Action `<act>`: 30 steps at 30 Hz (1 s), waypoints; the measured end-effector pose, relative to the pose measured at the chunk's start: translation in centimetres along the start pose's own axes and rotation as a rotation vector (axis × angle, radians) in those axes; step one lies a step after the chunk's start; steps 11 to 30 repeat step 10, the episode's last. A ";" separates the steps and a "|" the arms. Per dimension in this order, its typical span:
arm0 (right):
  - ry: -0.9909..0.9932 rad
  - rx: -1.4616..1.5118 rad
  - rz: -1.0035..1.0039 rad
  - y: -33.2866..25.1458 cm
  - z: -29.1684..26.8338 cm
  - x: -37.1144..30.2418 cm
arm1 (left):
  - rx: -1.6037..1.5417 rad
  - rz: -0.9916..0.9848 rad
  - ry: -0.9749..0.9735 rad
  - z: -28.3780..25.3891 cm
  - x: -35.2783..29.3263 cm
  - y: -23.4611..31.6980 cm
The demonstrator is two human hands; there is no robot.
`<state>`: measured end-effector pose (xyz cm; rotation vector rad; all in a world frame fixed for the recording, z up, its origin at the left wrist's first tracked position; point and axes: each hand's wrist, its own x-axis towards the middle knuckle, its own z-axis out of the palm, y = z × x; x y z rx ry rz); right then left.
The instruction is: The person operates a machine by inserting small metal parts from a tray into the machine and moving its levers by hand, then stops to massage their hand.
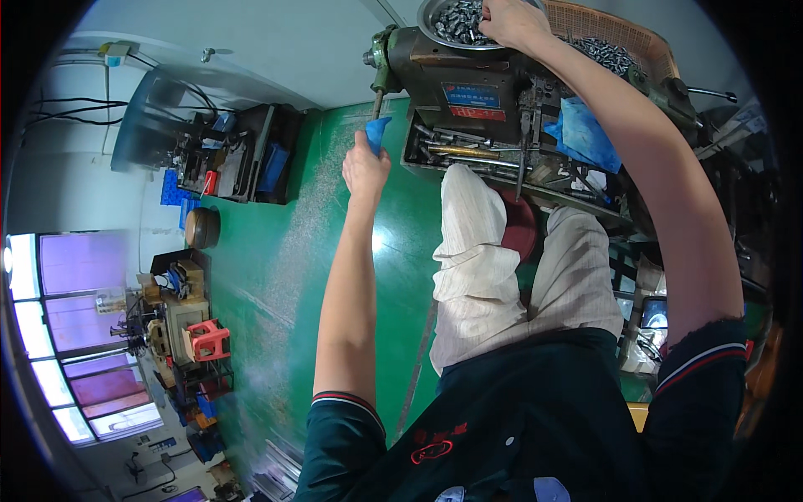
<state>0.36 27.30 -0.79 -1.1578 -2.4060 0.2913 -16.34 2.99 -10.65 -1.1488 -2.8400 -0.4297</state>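
Note:
My left hand [365, 167] is closed round the blue-wrapped end of a lever handle [378, 127] that sticks out from the left end of a green machine [452, 79]. On top of the machine sits a round metal bowl [428, 32] full of small shiny metal parts [462, 23]. My right hand [512, 21] reaches over the bowl's right side, its fingers bent down at the parts. Whether a part is between those fingertips, I cannot make out. Behind my right forearm stands a brown woven basket [657, 46] with more small metal parts [604, 54].
Below the machine, a tray [418, 159] holds metal rods and tools. A blue cloth [585, 134] lies at its right. My knees are close under the tray, beside a dark red round object [519, 226]. Further left stand another machine [242, 155] and a red stool [207, 340].

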 end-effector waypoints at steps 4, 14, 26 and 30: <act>0.012 -0.009 -0.018 0.7 0.7 0.4 | 0.003 0.037 0.069 0.2 -0.2 0.3; -0.027 0.062 0.000 1.4 1.1 1.1 | 0.011 0.038 0.038 0.2 0.1 0.3; -0.027 0.062 0.000 1.4 1.1 1.1 | 0.011 0.038 0.038 0.2 0.1 0.3; -0.027 0.062 0.000 1.4 1.1 1.1 | 0.011 0.038 0.038 0.2 0.1 0.3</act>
